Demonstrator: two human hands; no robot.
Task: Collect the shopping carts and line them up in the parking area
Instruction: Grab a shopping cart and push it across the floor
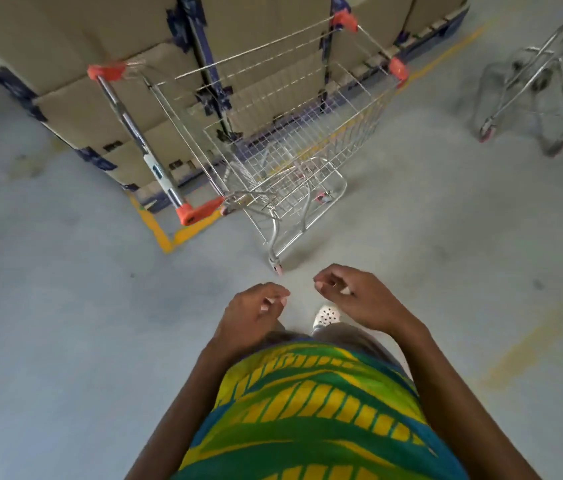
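A wire shopping cart with orange corner caps stands on the grey floor in front of me, its handle bar on the left side. A second cart, blurred, stands at the upper right. My left hand and my right hand hang close together below the near cart's front wheel, fingers loosely curled, holding nothing. Neither hand touches a cart.
Stacked cardboard boxes on a blue pallet rise behind the cart, touching or nearly touching its far side. Yellow floor lines mark the pallet's corner. Open grey floor lies to the left and right of me. My white shoe shows between the hands.
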